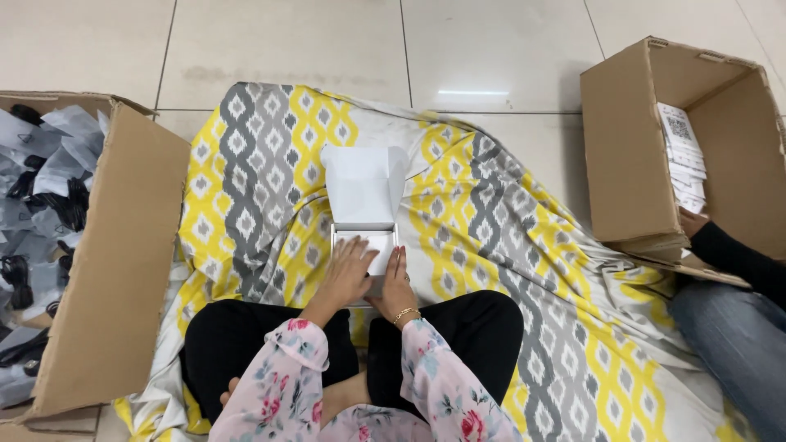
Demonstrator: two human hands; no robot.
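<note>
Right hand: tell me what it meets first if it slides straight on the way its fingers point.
The right hand points up the white box; it would likely meet the raised open lid first, though depth is unclear.

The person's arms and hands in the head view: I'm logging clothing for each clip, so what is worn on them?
Both arms wear loose long sleeves of pale pink fabric printed with red and pink flowers and grey-green leaves. The left hand is bare of jewellery as far as visible. The right hand has a gold chain bracelet at the wrist. No gloves.

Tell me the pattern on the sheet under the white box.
Yellow, grey and white diamond-like stripes on the sheet, clearest in the head view.
</note>
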